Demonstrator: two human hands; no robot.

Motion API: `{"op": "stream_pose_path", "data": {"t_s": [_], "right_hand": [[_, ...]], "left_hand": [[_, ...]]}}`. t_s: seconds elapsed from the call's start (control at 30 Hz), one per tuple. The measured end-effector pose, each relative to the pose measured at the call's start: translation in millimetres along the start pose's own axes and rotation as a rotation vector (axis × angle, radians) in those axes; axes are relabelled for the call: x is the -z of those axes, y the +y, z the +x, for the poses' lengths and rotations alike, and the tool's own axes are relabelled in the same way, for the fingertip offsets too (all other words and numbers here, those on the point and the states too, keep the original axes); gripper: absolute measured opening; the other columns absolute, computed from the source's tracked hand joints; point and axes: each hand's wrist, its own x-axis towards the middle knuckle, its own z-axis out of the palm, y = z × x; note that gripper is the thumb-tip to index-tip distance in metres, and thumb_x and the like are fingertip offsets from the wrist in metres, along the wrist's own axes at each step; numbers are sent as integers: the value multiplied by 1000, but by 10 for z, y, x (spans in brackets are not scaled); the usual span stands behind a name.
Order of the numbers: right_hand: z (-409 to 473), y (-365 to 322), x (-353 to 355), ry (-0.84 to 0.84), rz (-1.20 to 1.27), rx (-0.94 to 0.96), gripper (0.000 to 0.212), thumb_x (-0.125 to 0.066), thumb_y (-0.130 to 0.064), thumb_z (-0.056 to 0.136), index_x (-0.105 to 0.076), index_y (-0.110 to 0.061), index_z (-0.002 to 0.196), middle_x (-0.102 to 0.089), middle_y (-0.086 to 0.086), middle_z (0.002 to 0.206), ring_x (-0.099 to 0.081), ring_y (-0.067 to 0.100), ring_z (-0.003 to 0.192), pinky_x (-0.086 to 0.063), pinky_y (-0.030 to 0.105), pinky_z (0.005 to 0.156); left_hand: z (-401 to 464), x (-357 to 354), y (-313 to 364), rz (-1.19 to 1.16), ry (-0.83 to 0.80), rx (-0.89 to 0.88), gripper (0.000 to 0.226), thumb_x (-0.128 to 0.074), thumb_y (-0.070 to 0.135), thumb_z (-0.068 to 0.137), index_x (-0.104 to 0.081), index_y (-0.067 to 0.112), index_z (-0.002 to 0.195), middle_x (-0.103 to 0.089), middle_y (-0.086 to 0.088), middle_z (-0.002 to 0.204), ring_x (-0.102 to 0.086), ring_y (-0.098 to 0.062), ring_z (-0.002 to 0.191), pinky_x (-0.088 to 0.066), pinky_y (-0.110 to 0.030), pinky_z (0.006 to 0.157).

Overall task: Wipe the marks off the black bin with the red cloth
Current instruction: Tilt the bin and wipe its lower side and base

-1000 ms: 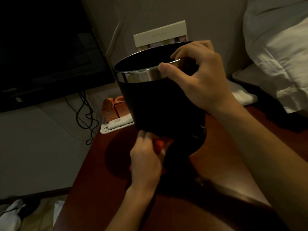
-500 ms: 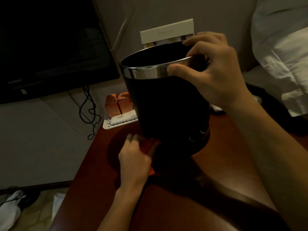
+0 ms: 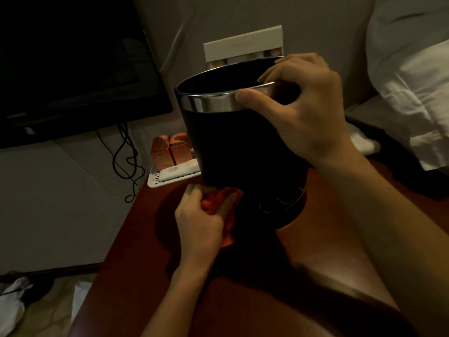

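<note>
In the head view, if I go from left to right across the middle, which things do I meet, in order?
Television → black cables → orange boxes → black bin → right hand gripping its rim → white bedding.

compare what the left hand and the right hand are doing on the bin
The right hand grips the black bin at its shiny metal rim, thumb outside and fingers over the edge; the left hand is down at the bin's lower wall. The right hand holds the bin bare; the left hand bunches the red cloth against it. Both hands touch the same bin above the wooden table.
</note>
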Motion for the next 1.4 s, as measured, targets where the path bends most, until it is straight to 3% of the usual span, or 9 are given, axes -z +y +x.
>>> {"op": "stream_pose_path", "data": {"t_s": [0.1,0.23,0.33,0.4,0.5,0.77,1.03,1.23,1.4], "right_hand": [[-8,-44,-31,5,-6,-19,46,-63,-65,83,-71,-20,88,-61,-16,97,-51,5,108,-38,58,106],[-1,-49,-32,12,1,-29,46,-62,-66,83,-70,-21,86,-62,-16,96,-51,4,108,-37,59,107],[-12,-46,-34,32,-11,-31,45,-65,-64,83,-71,-20,85,-65,-14,96,-51,4,108,-34,58,109],[-13,-44,-38,36,-10,-38,44,-66,-63,82,-71,-20,84,-65,-14,95,-50,3,107,-33,58,110],[-8,-53,-51,35,1,-45,46,-66,-63,83,-72,-18,85,-62,-16,94,-47,0,106,-33,59,109],[-26,-63,-62,47,6,-44,42,-66,-61,84,-70,-18,85,-60,-16,95,-46,0,106,-33,60,109],[-20,-62,-66,61,-22,-41,42,-65,-61,85,-69,-19,85,-62,-15,95,-49,4,106,-32,58,110],[-33,-48,-47,28,-1,-39,44,-63,-62,86,-69,-19,88,-61,-14,96,-47,4,108,-31,59,110],[-25,-27,-47,-7,-18,-45,42,-59,-63,86,-68,-22,89,-62,-16,100,-51,9,114,-23,56,117]], "left_hand": [[-80,-102,-45,68,-109,-53,27,-81,29,75,-62,29,94,-58,14,99,-58,3,93,-45,-7,77],[-197,-161,-219,183,-311,-101,34,-80,32,76,-67,25,106,-57,18,109,-61,3,95,-54,-18,79],[-113,-103,-83,130,-212,-61,27,-81,30,75,-65,31,97,-58,15,103,-56,10,97,-46,-8,84],[37,-24,109,113,-37,-79,29,-82,32,74,-56,39,85,-55,17,90,-53,12,86,-42,-4,73],[212,32,269,107,101,-188,30,-82,31,74,-52,29,80,-52,16,82,-52,6,77,-39,-6,65],[-113,-80,-173,122,-289,-89,31,-81,23,76,-65,24,103,-62,2,108,-52,13,103,-39,-1,84],[297,-64,519,144,116,-324,29,-82,26,76,-55,16,82,-54,2,88,-49,-5,75,-42,-14,68],[-255,-327,-7,413,-232,-339,30,-70,36,88,-58,21,111,-54,-1,112,-62,-19,94,-56,-38,75],[-132,-229,-23,360,-182,-193,25,-71,46,84,-64,30,102,-57,11,105,-60,-8,90,-53,-21,80]]}}
